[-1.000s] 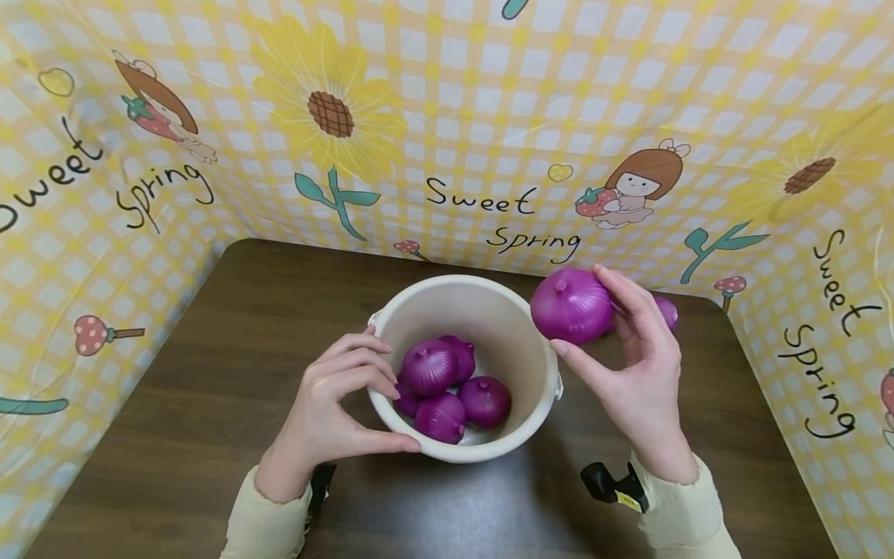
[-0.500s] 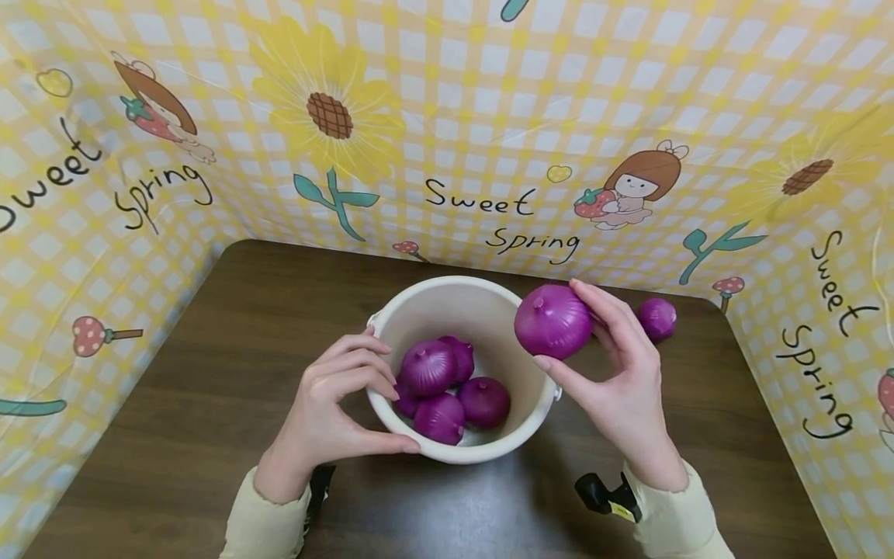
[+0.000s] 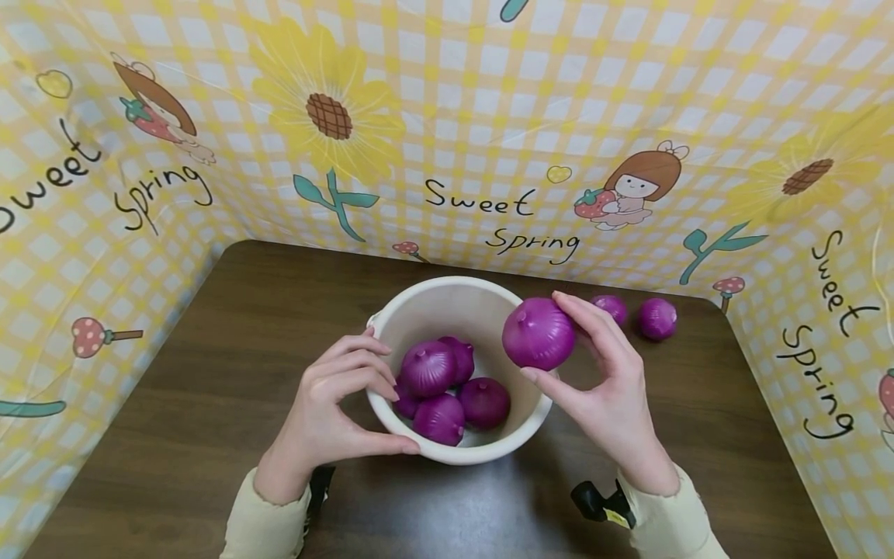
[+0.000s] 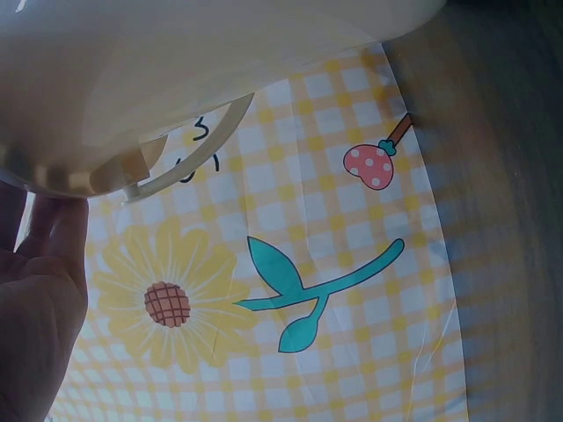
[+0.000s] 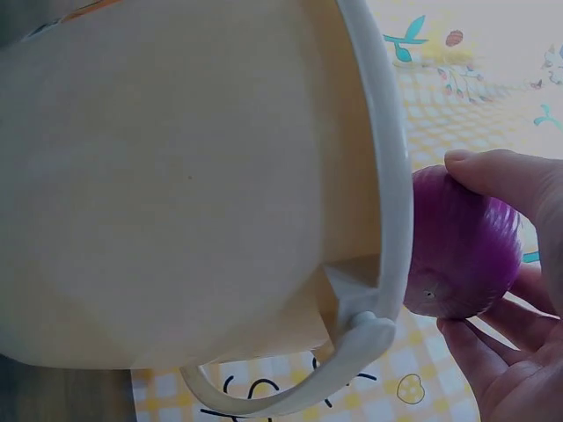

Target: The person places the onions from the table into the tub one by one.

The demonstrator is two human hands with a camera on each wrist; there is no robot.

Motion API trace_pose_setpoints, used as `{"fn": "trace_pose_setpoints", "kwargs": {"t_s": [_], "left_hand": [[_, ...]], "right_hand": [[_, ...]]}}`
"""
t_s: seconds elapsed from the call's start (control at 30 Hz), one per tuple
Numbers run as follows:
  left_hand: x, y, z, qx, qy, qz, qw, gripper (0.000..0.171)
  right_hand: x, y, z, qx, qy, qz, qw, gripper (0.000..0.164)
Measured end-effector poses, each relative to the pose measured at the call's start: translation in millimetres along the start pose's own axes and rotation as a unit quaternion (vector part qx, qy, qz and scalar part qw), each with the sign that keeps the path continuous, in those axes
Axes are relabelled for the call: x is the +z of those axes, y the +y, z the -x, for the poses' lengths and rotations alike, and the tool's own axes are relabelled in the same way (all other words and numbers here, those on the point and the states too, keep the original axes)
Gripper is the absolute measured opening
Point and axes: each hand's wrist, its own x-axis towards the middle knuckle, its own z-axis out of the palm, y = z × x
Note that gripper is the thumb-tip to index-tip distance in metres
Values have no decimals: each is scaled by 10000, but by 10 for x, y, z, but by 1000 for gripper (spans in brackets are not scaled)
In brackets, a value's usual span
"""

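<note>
A purple onion (image 3: 538,334) is pinched between the thumb and fingers of my right hand (image 3: 608,380), held over the right side of a cream bucket's rim. The right wrist view shows this onion (image 5: 466,242) just beyond the rim, partly hidden by it. My left hand (image 3: 335,404) grips the bucket (image 3: 475,452) at its left rim, with the thumb along the near edge and fingers at the left side. Inside the bucket lie several purple onions, among them a front onion (image 3: 440,419) and a right one (image 3: 485,402). In the left wrist view, the left hand (image 4: 44,308) touches the bucket (image 4: 202,61).
Two more onions, one partly behind the right hand (image 3: 609,309) and one farther right (image 3: 658,319), lie at the back right of the dark wooden table (image 3: 188,388). A yellow checked cloth (image 3: 447,116) stands around the table's back and sides. The bucket's handle (image 5: 290,396) hangs down.
My right hand has moved left and slightly nearer with the onion, from beside the bucket to over its rim. The two onions behind it have come into view. The left hand and bucket stay put.
</note>
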Motion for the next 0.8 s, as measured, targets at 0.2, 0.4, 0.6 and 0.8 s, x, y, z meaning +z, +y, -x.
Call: {"fn": "trace_pose_setpoints", "kwargs": {"t_s": [0.2,0.4,0.6,0.8], "left_hand": [[4,-5,3,47,-5,-13,10000,48],[6,9,-9,65,9,-17,10000,48],[6,11,-5,27,23,-19,10000,48],[4,-4,10,-1,12,-46,10000,48]], "right_hand": [[10,27,27,-73,-106,-32,9999,80],[26,46,49,-98,-168,108,9998,80],[42,50,66,-28,-235,248,9994,79],[60,55,74,-38,-287,283,9992,78]]}}
